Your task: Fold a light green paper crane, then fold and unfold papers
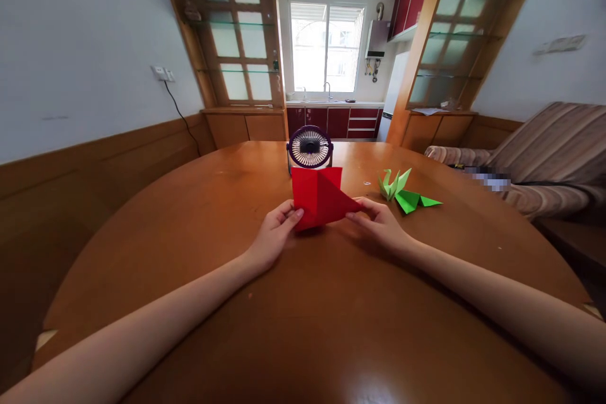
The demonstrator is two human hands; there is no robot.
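Observation:
A partly folded sheet of red paper (pixel 316 197) is held up over the middle of the wooden table, with a vertical crease and a pointed flap reaching right. My left hand (pixel 280 227) pinches its lower left edge, thumb in front. At the pointed right corner, my right hand (pixel 376 221) pinches the flap between thumb and fingers. The fingertips behind the paper are partly hidden. To the right of my right hand lie a light green origami crane (pixel 394 185) and a darker green folded paper piece (pixel 411 202), which touch or overlap.
A small round dark fan (pixel 310 146) stands behind the red paper, its base partly hidden. The wooden table (pixel 265 341) has a curved edge. A striped sofa (pixel 553 158) is at the right. Shelves and a kitchen with a window (pixel 326 47) lie beyond.

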